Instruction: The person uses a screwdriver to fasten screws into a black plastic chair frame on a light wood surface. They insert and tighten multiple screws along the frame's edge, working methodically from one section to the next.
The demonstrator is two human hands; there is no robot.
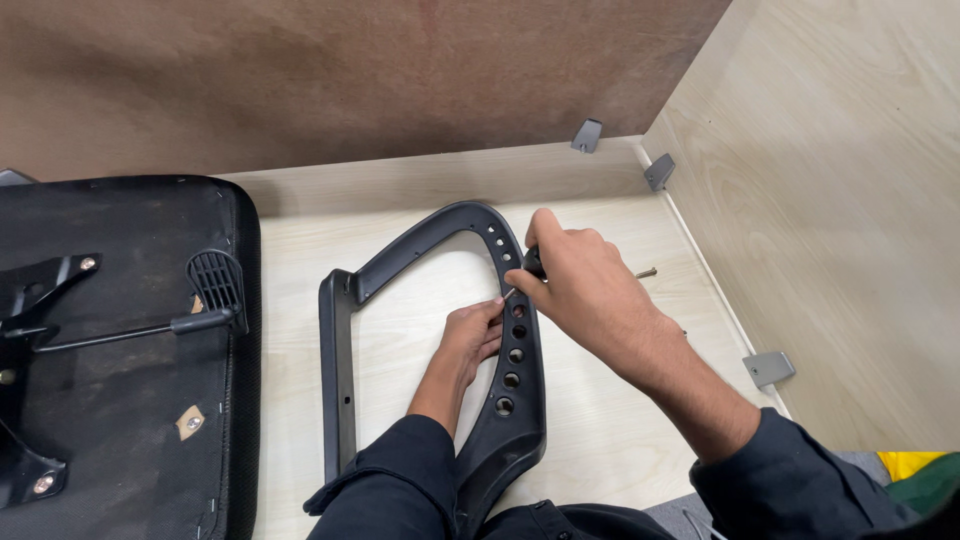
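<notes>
Black chair armrest frame (430, 330) lies flat mid-desk (600, 440), row of holes along its right bar. Right hand (585, 290) grip clenched on a screwdriver (520, 280), tip at a hole; left hand (470, 340) grip pinching near the tip, resting on the bar. Upturned chair seat (120, 350) lies left, loose screw (646, 272) just right.
</notes>
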